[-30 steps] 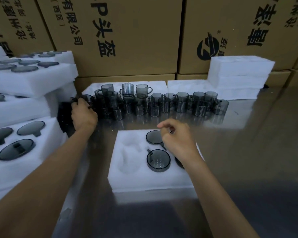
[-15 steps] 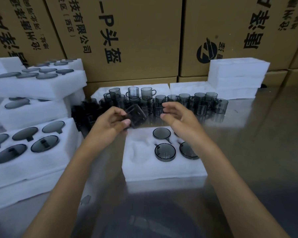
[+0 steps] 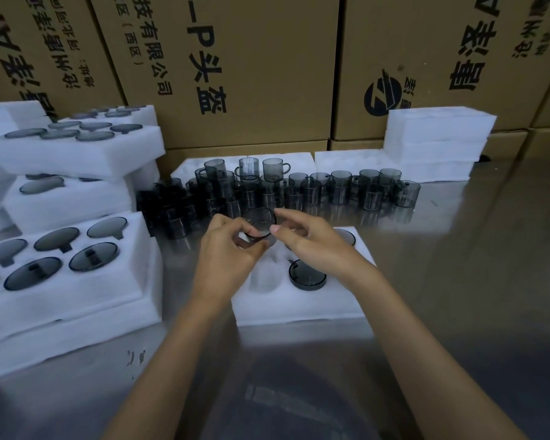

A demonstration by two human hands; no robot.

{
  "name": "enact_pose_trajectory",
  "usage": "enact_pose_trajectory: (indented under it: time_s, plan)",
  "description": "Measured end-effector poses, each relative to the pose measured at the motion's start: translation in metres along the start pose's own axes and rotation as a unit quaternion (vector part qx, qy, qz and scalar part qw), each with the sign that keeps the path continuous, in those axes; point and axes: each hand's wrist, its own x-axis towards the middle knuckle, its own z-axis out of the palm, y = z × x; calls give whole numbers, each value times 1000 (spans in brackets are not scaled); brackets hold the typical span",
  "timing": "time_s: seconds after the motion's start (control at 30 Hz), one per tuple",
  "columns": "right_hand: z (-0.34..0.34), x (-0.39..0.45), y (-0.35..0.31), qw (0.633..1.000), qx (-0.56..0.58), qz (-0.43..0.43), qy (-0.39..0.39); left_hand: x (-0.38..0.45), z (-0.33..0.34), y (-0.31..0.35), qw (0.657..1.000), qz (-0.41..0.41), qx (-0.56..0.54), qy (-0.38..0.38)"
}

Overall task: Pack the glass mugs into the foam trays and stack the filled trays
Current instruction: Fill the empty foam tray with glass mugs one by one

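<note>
Counter (image 3: 458,281): brushed metal, dull sheen, reflects the things on it in a blur. Foam tray (image 3: 299,308) in front: white, matt, soft, slightly fuzzy surface. Stacked filled trays (image 3: 77,290) at left and empty foam stack (image 3: 438,138) at back: same foam. Held mug (image 3: 260,228): smoky grey transparent glass, glossy, smooth. Loose mugs (image 3: 340,190) behind: same tinted glass, some ribbed. Cartons (image 3: 251,74): brown corrugated cardboard, matt, black print.

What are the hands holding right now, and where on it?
One glass mug, above the foam tray: both hands' fingers pinch its rim and sides.
</note>
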Motion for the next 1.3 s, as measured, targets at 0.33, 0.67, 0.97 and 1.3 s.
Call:
enact_pose_trajectory:
  time_s: [0.33,0.67,0.97,1.3]
  plan:
    - [2,8,9,998,-41,-7,-39,4,-2,-7,998,2,55,-26]
    - [1,10,19,989,-138,-29,-50,4,1,-15,998,-30,-29,-50]
    - [1,8,26,972,-226,-39,-50,3,10,-19,994,-78,-58,-41]
    - [10,10,26,930,-364,-18,-54,5,9,-29,986,-133,-62,-78]
